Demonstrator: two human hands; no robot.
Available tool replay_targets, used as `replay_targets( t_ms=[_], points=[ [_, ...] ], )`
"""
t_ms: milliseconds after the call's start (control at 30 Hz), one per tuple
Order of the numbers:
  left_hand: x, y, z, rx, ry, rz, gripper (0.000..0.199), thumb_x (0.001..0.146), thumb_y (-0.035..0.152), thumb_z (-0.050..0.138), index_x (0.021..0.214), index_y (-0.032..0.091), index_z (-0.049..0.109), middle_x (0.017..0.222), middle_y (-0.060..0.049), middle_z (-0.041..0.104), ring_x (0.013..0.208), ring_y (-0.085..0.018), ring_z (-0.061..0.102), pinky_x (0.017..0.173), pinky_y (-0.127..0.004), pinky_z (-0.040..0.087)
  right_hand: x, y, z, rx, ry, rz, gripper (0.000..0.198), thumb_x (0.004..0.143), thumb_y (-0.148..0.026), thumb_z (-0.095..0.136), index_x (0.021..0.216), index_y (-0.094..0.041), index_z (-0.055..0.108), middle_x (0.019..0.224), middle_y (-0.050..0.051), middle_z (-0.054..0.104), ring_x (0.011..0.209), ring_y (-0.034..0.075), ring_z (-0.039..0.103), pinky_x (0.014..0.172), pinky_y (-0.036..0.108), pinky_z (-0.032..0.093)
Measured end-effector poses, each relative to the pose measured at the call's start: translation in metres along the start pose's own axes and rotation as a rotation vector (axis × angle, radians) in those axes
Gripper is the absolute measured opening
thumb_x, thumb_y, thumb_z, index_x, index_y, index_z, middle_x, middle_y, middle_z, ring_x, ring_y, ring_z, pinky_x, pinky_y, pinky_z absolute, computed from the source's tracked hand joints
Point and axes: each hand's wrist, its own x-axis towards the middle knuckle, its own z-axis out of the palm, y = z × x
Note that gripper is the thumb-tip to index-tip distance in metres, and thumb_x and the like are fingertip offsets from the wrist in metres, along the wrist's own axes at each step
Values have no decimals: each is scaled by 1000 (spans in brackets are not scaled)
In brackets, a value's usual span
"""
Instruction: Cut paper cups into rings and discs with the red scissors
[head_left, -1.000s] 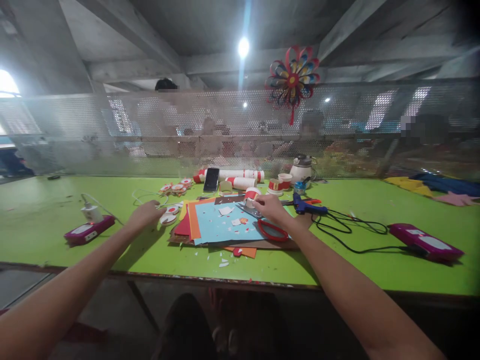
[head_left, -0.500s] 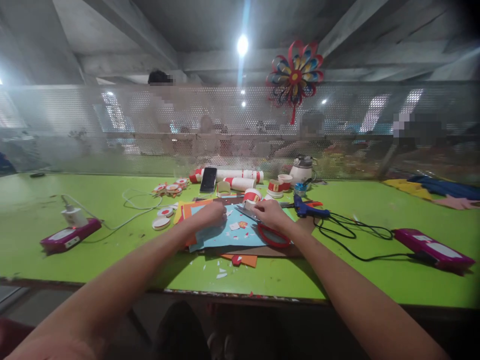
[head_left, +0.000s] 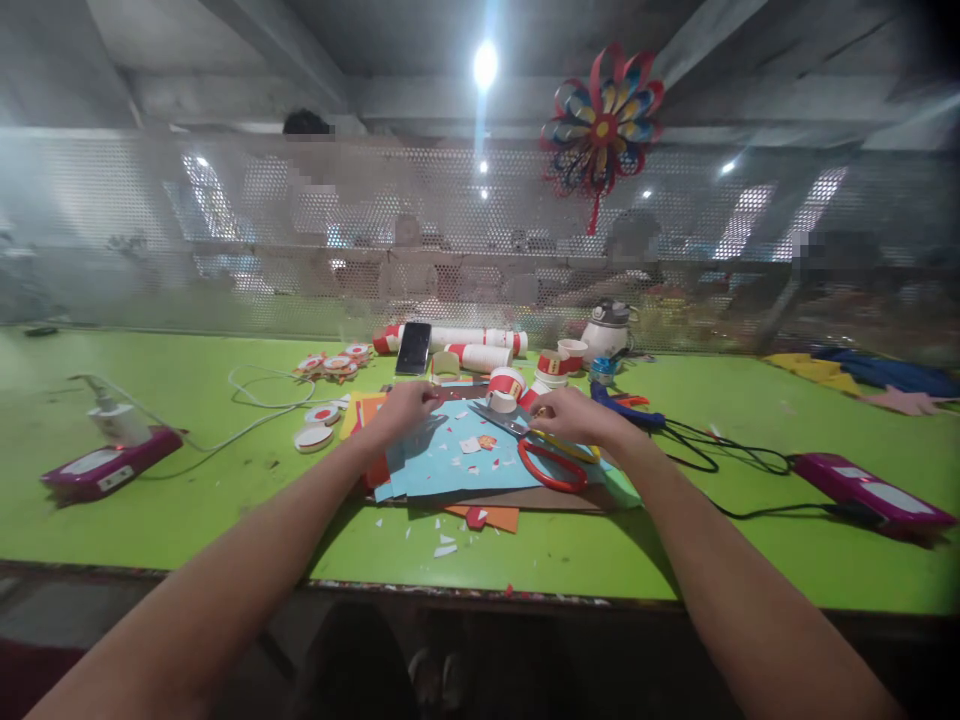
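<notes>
Light blue paper sheets (head_left: 427,470) lie before me, strewn with small red and white paper scraps. My left hand (head_left: 409,408) hovers at their upper left, fingers pinched; what is at the fingertips is too small to make out. On the right side, my right hand (head_left: 566,412) has its fingers curled together by the scissors (head_left: 551,465), with something small and unclear at the tips. The scissors have a red and a yellow handle loop and lie on the paper, blades toward the cut paper cup (head_left: 507,384), red and white, just left of my right hand.
Behind are a phone (head_left: 414,348), stacked paper cups (head_left: 480,357) and a bottle (head_left: 607,333). A blue glue gun (head_left: 630,408) with a black cable lies right. Power strips (head_left: 112,465) flank the work, a white cable at left. Round paper pieces (head_left: 313,438) lie left. A perforated screen (head_left: 465,240) stands behind.
My hands have drawn farther apart, the right one moving right and the left one slightly left. More of the scissors shows, including the yellow loop. The camera view has shifted slightly.
</notes>
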Motion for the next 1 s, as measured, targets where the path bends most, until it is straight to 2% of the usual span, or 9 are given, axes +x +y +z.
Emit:
replay_targets(
  t_ms=[100, 300, 467, 600, 700, 800, 933, 1000],
  points=[
    [1, 7, -8, -258, 36, -109, 19, 74, 23, 66, 66, 17, 50, 62, -3, 61, 61, -18, 63, 58, -28, 44, -2, 6, -2, -60, -128, 29, 30, 68, -27, 70, 97, -19, 74, 95, 11, 72, 81, 25, 62, 62, 28, 41],
    [0, 15, -13, -696, 6, -225, 13, 75, 11, 66, 78, 13, 53, 68, -3, 63, 67, -15, 68, 61, -24, 50, -5, 0, -1, -104, -294, 16, 48, 69, -24, 63, 117, -25, 67, 106, 9, 69, 92, 25, 63, 71, 29, 45],
    [-2, 20, -19, -853, -63, -242, 10, 76, 5, 63, 80, 10, 57, 66, -5, 63, 66, -15, 68, 59, -23, 50, -5, -4, 4, -100, -320, 56, 70, 62, -22, 66, 131, -19, 56, 118, 14, 65, 100, 29, 61, 74, 31, 47],
    [-3, 21, -21, -1004, -144, -204, 10, 76, 6, 64, 83, 11, 59, 68, -5, 64, 68, -15, 68, 56, -21, 46, -3, -4, 15, -54, -302, 88, 78, 60, -20, 65, 137, -19, 50, 119, 14, 64, 97, 27, 63, 68, 28, 48],
    [-2, 18, -20, -1058, -171, -191, 14, 75, 8, 65, 88, 11, 60, 73, -7, 67, 70, -16, 68, 55, -22, 44, -1, -2, 23, -21, -261, 100, 71, 61, -17, 64, 131, -19, 54, 115, 13, 66, 91, 26, 63, 66, 28, 47],
    [-1, 16, -20, -1075, -161, -198, 14, 74, 9, 67, 87, 11, 60, 71, -7, 66, 70, -17, 67, 56, -24, 44, 4, 4, 28, 8, -211, 106, 53, 62, -16, 64, 115, -20, 64, 105, 11, 68, 87, 25, 62, 66, 29, 45],
    [-1, 15, -21, -1082, -108, -194, 12, 75, 8, 65, 85, 11, 59, 69, -6, 64, 69, -16, 66, 59, -25, 45, 10, 8, 25, 56, -145, 94, 29, 60, -13, 66, 89, -18, 69, 90, 8, 69, 85, 26, 60, 68, 30, 44],
    [-2, 17, -22, -1083, -77, -196, 11, 76, 9, 65, 86, 11, 59, 70, -5, 64, 68, -15, 65, 59, -25, 46, 9, 6, 20, 106, -119, 72, 28, 62, -11, 65, 89, -17, 68, 83, 6, 68, 83, 24, 60, 68, 30, 44]
  ],
)
